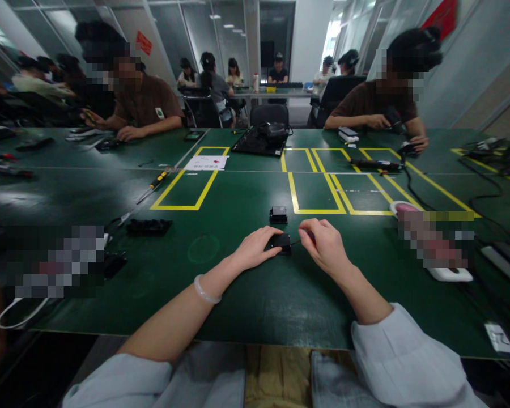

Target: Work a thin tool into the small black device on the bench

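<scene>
Pale sleeves [408, 354] lie nearest, covering the upper forearms and, in this view, overlapping the near edge of the green bench [246, 300]. Beyond them the block [284, 243] sits on the bench top, well in from the near edge and about midway between the left and right edges.

As I judge it, the hold on the block looks light and lies toward its left end, so a push from the right could swivel or slide it over the smooth top. Should the thin piece [296, 243] come in at a slant, it could skid off and prod the fingertips close by. If the block slid toward the far edge, it could knock the second block [278, 214], which stands just beyond, apart from it.

Both arms reach forward and inward, forming a wedge. The left hand [257, 247] is clamped on the block, its fingers along the far side and its thumb along the near side, back upward; a bracelet [204, 293] circles the wrist. The right hand [325, 243] has its fingertips together on the thin piece, which points at the block's right side. Whether it is a tool or a lead, I cannot tell.
</scene>
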Motion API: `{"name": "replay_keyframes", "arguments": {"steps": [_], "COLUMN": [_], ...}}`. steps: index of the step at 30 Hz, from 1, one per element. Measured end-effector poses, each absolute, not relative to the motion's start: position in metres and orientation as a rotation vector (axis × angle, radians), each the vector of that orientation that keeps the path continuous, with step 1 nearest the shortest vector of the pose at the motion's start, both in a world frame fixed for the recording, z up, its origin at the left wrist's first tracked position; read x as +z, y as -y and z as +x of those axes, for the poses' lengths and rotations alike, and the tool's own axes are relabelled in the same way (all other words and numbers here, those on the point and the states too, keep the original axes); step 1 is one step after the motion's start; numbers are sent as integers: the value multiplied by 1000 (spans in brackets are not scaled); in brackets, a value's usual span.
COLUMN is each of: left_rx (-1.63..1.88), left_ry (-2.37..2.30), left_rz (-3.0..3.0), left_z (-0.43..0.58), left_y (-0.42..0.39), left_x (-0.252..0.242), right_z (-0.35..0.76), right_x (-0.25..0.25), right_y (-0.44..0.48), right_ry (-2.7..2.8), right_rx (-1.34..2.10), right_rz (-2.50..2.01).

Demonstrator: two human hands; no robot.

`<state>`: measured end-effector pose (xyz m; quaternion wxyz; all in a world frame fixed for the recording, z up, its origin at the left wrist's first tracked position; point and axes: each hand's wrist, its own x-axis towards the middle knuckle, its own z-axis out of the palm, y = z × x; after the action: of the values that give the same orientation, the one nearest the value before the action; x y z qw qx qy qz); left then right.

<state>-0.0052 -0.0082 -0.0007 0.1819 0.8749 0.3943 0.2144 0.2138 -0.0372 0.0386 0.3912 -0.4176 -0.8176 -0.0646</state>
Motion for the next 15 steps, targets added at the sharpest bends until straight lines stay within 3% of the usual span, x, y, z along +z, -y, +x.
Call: {"name": "replay_keyframes", "arguments": {"steps": [15], "left_rx": [610], "left_ry": [-1109], "left_rz": [2463], "left_z": [-5], "left_y": [8], "left_x": [-2], "right_z": [214], "right_x": [41], "right_y": [38], "right_ry": [2096], "right_rx": [-189], "right_rz": [-1075]}}
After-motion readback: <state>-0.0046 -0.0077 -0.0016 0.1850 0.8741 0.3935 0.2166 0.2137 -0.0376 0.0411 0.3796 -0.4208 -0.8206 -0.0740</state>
